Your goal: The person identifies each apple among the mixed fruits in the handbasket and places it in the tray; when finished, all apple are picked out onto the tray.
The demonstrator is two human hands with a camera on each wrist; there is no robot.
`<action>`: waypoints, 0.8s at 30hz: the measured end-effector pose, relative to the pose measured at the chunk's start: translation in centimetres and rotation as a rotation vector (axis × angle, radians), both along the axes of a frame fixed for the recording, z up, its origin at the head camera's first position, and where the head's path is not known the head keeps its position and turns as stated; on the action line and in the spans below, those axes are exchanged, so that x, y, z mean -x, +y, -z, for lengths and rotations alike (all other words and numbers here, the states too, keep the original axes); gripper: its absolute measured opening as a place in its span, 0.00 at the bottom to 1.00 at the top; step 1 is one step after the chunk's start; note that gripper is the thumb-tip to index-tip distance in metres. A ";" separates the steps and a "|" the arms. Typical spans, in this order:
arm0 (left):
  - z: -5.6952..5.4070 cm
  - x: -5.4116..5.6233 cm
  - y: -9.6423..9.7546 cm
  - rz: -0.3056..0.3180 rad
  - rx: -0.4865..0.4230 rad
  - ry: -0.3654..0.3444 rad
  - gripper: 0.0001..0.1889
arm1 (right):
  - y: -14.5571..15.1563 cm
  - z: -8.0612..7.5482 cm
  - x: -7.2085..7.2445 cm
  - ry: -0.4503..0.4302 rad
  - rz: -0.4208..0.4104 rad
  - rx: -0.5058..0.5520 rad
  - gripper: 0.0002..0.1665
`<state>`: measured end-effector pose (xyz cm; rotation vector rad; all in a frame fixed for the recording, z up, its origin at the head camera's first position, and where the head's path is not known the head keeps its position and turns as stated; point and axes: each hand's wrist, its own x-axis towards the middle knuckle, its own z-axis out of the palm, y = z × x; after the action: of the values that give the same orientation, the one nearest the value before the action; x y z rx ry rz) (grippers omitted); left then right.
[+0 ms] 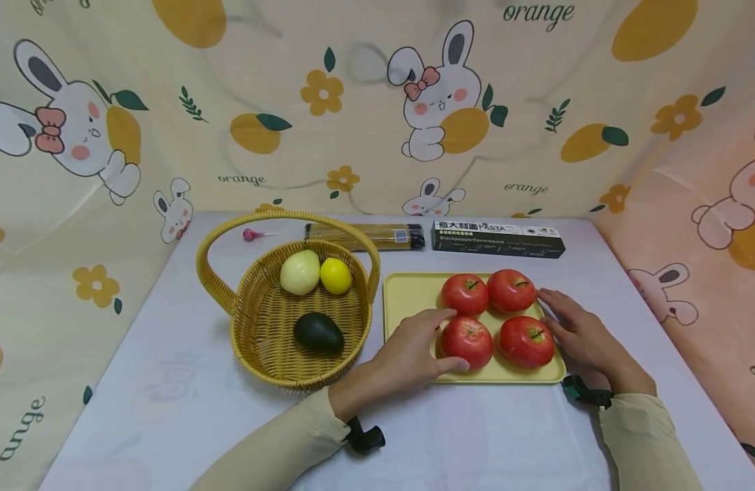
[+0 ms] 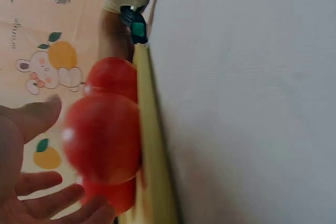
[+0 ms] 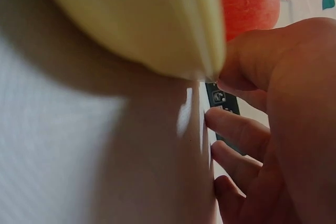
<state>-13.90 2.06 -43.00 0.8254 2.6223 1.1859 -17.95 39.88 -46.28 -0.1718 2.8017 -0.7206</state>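
Observation:
Several red apples sit in two rows on a yellow tray (image 1: 408,293). My left hand (image 1: 408,351) is at the front left apple (image 1: 466,343), its thumb and fingers spread around the near side. In the left wrist view, the fingers (image 2: 50,200) stand apart and relaxed beside the apple (image 2: 102,137). At the tray's right edge is my right hand (image 1: 588,337), near the front right apple (image 1: 526,342). The right wrist view has its thumb right at the tray rim (image 3: 207,40), with the other fingers (image 3: 239,129) extended low by the table.
Left of the tray stands a handled wicker basket (image 1: 273,341) containing an avocado (image 1: 318,333), a lemon (image 1: 336,275) and a pale round fruit or vegetable (image 1: 300,273). Along the back lie a lollipop (image 1: 249,234), a noodle packet (image 1: 365,236) and a pasta box (image 1: 498,240).

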 end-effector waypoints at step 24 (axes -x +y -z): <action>-13.5 -2.8 -26.5 -0.422 -0.111 0.920 0.29 | -1.0 -11.9 -1.2 0.686 -0.042 -0.177 0.40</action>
<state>-11.10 -24.48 -29.52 1.0612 3.6439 1.2527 -16.76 38.92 -34.39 -0.5320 3.4708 -0.4553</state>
